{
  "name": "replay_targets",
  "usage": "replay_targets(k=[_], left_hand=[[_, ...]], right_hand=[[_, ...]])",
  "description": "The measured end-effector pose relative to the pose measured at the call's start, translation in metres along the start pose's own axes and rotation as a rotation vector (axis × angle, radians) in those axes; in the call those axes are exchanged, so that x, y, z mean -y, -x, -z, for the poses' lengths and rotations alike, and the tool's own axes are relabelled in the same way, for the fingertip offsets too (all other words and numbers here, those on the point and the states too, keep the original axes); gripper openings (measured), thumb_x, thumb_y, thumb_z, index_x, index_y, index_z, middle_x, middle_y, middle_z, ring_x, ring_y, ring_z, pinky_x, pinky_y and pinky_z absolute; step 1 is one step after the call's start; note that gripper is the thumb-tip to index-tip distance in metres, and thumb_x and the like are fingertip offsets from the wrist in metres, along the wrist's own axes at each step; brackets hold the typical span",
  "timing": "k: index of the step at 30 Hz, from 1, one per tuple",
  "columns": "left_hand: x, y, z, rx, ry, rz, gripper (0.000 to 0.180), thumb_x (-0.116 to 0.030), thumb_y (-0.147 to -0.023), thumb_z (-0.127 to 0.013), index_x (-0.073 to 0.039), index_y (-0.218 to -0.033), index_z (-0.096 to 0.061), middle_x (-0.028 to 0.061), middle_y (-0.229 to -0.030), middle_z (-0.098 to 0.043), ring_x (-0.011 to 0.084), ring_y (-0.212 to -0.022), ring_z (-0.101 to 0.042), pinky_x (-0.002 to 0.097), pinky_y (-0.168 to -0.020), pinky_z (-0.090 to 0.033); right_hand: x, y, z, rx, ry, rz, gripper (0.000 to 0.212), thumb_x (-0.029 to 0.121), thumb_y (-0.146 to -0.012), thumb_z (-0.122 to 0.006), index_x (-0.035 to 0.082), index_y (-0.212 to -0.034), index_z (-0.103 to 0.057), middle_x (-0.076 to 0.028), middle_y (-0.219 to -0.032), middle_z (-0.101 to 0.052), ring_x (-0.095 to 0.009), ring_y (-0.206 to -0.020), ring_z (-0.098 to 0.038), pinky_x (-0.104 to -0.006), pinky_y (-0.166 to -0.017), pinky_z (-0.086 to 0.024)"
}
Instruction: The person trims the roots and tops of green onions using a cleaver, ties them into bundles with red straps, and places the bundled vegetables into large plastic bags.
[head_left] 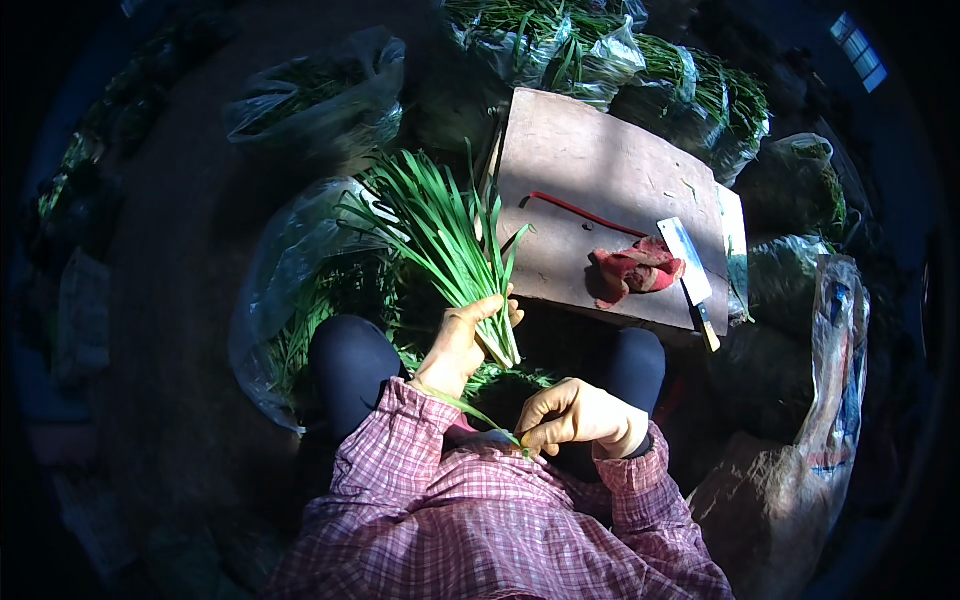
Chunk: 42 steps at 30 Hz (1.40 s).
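Note:
A fanned bunch of garlic chives (437, 228) is gripped in my left hand (456, 345), fingers wrapped round it near the pale stem ends. The leaves point up and away to the left. Lower down, close to my lap, my right hand (578, 415) is closed in a pinch on the end of a loose chive leaf (468, 408). That thin leaf stretches from beneath my left wrist to the right fingertips. Between my knees lie more loose green leaves (490, 379), partly hidden by my hands.
Ahead to the right is a brown board (590, 150) bearing a red cloth (637, 270), a red strip (580, 212) and a cleaver (686, 262). Plastic bags of greens (310, 280) stand at left, with bundled greens (690, 90) at the back. A sack (750, 500) leans at right.

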<state>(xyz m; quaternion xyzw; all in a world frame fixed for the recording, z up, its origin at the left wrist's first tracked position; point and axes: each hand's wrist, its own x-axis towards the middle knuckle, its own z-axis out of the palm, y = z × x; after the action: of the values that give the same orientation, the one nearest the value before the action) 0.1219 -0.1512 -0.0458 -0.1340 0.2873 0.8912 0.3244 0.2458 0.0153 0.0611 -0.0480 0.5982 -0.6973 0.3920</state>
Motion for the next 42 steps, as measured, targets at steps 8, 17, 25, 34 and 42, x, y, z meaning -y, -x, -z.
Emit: replay_targets(k=[8, 17, 25, 34, 42], left_hand=[[0.012, 0.003, -0.002, -0.065, -0.169, -0.003, 0.041, -0.002, -0.083, -0.072, 0.007, -0.122, -0.061, 0.0141, -0.111, -0.070, 0.0272, -0.097, -0.070, 0.0400, -0.090, -0.059], [0.000, -0.004, -0.003, -0.094, -0.083, -0.061, 0.034, -0.001, -0.087, -0.070, 0.007, -0.119, -0.063, 0.0132, -0.106, -0.069, 0.0245, -0.093, -0.069, 0.0402, -0.086, -0.061], [-0.003, 0.001, -0.013, -0.125, -0.121, 0.064, 0.034, -0.002, -0.084, -0.074, 0.001, -0.117, -0.064, 0.0114, -0.106, -0.070, 0.0235, -0.086, -0.069, 0.0375, -0.078, -0.060], [0.015, -0.001, -0.020, -0.089, -0.308, -0.150, 0.039, -0.010, -0.087, -0.074, -0.007, -0.123, -0.061, 0.0039, -0.111, -0.066, 0.0205, -0.099, -0.066, 0.0370, -0.086, -0.055], [0.007, 0.002, 0.003, 0.003, -0.018, 0.198, 0.031, -0.021, -0.093, -0.073, 0.002, -0.113, -0.068, 0.0124, -0.103, -0.073, 0.0217, -0.084, -0.072, 0.0348, -0.076, -0.061]], right_hand=[[-0.006, -0.087, 0.049, -0.923, -0.193, 0.161, 0.035, 0.021, -0.090, -0.077, -0.005, -0.113, -0.068, -0.005, -0.094, -0.071, -0.010, -0.079, -0.062, -0.0244, -0.073, -0.050], [-0.037, -0.052, 0.012, -0.749, -0.545, 0.578, 0.018, 0.010, -0.090, -0.074, -0.002, -0.102, -0.068, -0.016, -0.105, -0.074, -0.020, -0.099, -0.069, -0.0319, -0.092, -0.052], [0.011, -0.055, 0.022, -0.890, 0.134, 0.265, 0.030, 0.016, -0.091, -0.075, 0.003, -0.118, -0.071, -0.011, -0.106, -0.074, -0.015, -0.096, -0.070, -0.0282, -0.086, -0.055], [0.038, -0.144, 0.049, -1.171, 0.573, 0.263, 0.025, 0.017, -0.088, -0.078, 0.009, -0.112, -0.073, -0.008, -0.096, -0.074, -0.013, -0.085, -0.070, -0.0265, -0.078, -0.055], [0.026, -0.082, 0.049, -0.896, -0.354, 0.713, 0.014, 0.009, -0.098, -0.064, -0.001, -0.106, -0.061, -0.010, -0.099, -0.071, -0.018, -0.090, -0.069, -0.0293, -0.087, -0.053]])
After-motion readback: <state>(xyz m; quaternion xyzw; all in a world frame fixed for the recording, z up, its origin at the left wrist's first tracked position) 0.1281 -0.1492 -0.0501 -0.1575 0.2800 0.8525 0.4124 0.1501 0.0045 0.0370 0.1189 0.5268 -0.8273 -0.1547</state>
